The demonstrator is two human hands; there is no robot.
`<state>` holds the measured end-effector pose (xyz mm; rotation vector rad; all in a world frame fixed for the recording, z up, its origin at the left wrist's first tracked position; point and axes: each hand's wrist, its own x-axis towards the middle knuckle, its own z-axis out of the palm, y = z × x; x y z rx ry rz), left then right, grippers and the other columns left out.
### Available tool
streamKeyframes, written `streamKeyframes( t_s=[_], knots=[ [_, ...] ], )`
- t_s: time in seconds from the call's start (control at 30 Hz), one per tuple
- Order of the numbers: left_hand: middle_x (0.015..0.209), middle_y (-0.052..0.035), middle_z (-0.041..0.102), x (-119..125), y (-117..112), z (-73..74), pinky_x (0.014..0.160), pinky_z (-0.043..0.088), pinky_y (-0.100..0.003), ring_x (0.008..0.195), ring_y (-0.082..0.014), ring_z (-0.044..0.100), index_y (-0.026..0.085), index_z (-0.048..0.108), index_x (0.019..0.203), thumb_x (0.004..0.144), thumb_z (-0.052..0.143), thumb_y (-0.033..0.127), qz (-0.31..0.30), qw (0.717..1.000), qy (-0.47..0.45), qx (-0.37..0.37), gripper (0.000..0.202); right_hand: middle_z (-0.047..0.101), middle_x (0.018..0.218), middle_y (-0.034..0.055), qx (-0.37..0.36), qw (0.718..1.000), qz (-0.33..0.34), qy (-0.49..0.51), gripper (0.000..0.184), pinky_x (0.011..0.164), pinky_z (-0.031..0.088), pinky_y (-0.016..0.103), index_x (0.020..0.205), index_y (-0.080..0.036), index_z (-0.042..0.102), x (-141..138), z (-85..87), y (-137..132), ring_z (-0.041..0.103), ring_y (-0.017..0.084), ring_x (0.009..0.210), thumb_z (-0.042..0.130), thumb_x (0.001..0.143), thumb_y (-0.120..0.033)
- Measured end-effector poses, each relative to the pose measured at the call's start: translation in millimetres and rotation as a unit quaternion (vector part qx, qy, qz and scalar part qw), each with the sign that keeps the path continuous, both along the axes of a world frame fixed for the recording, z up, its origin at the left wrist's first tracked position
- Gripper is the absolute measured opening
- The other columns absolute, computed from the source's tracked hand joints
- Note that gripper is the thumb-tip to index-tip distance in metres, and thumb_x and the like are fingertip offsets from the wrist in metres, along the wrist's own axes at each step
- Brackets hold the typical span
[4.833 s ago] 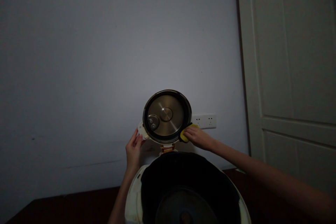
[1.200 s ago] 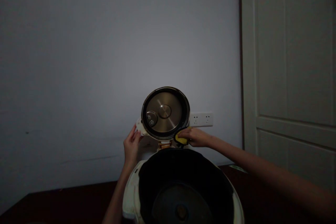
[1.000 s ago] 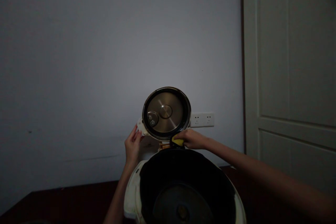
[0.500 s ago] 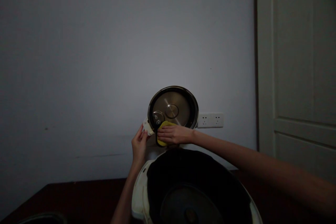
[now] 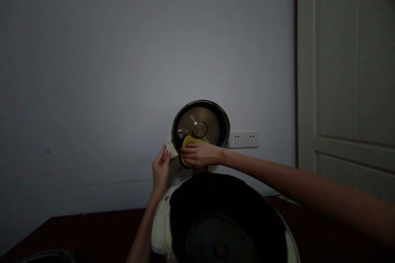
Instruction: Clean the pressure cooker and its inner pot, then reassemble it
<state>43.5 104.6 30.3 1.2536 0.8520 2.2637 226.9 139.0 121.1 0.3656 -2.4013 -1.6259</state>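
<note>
An electric cooker stands before me with its round lid [image 5: 212, 121] raised against the wall, the metal inner face toward me. The dark cooker body [image 5: 228, 209] has a white outer shell and no pot visible inside it. My left hand [image 5: 161, 168] pinches the white latch piece [image 5: 171, 148] on the lid's lower left edge. My right hand [image 5: 202, 154] presses a yellow cloth or sponge [image 5: 188, 140] onto the lid's lower rim, beside the small round vent part [image 5: 182, 133]. The fingers partly cover the yellow cloth.
A white wall socket [image 5: 243, 139] is right of the lid. The dark red table [image 5: 101, 230] runs along the wall. A dark round rim [image 5: 46, 257] shows at the bottom left. A pale door [image 5: 342, 90] stands at the right.
My right hand and the yellow cloth have moved slightly up along the lid's rim, covering part of the vent piece. The left hand keeps its hold. The whole view has shifted a little.
</note>
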Motion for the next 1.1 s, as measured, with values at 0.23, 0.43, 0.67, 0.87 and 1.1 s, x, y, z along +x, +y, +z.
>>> streamKeyframes(
  t_s=[0.23, 0.43, 0.67, 0.87, 1.1],
  knots=[
    [0.13, -0.015, 0.057, 1, -3, 1.9, 0.092, 0.051, -0.042, 0.112, -0.0286, 0.058, 0.01, 0.055, 0.127, 0.078, 0.065, 0.034, -0.006, 1.0, 0.001, 0.002, 0.055, 0.067, 0.107, 0.0072, -0.102, 0.992, -0.055, -0.05, 0.018, 0.099, 0.039, 0.035, 0.093, -0.016, 0.061, 24, -8.3, -2, 0.049, 0.019, 0.117, 0.043, 0.094, -0.017],
    [0.129, -0.0141, 0.058, 0, -3, 2.9, 0.093, 0.05, -0.042, 0.11, -0.0274, 0.06, 0.011, 0.055, 0.127, 0.079, 0.064, 0.031, -0.008, 1.0, -0.004, -0.014, 0.053, 0.067, 0.112, 0.0086, -0.56, 0.769, 0.008, 0.308, 0.04, 0.091, 0.047, 0.04, 0.109, -0.019, 0.062, 92, -25.2, -34, 0.059, 0.021, 0.105, 0.045, 0.076, -0.006],
    [0.126, -0.0129, 0.06, -2, -1, 1.3, 0.095, 0.049, -0.043, 0.109, -0.0252, 0.06, 0.013, 0.055, 0.127, 0.078, 0.065, 0.032, 0.009, 1.0, 0.002, -0.018, 0.053, 0.065, 0.059, 0.0012, -0.861, 0.126, 0.151, 0.469, 0.02, 0.052, 0.051, 0.025, 0.062, -0.016, 0.062, 133, -70.4, -100, 0.059, 0.015, 0.051, 0.053, 0.045, -0.009],
    [0.123, -0.0135, 0.062, 3, -5, 6.3, 0.091, 0.051, -0.042, 0.104, -0.0236, 0.062, 0.013, 0.054, 0.129, 0.08, 0.062, 0.025, 0.002, 0.999, -0.017, -0.029, 0.051, 0.065, 0.061, 0.0009, -0.826, 0.108, 0.188, 0.52, 0.018, 0.055, 0.052, 0.026, 0.064, -0.018, 0.06, 170, -81.1, -108, 0.061, 0.016, 0.055, 0.057, 0.049, -0.01],
    [0.108, -0.0129, 0.067, -1, -5, 13.4, 0.091, 0.05, -0.038, 0.089, -0.0171, 0.067, 0.011, 0.045, 0.136, 0.08, 0.058, 0.016, -0.018, 0.997, -0.029, -0.071, 0.057, 0.064, 0.063, 0.004, -0.793, 0.158, 0.093, 0.581, 0.018, 0.056, 0.052, 0.028, 0.069, -0.018, 0.056, 235, -100.4, -92, 0.064, 0.019, 0.059, 0.055, 0.051, -0.016]
  ],
)
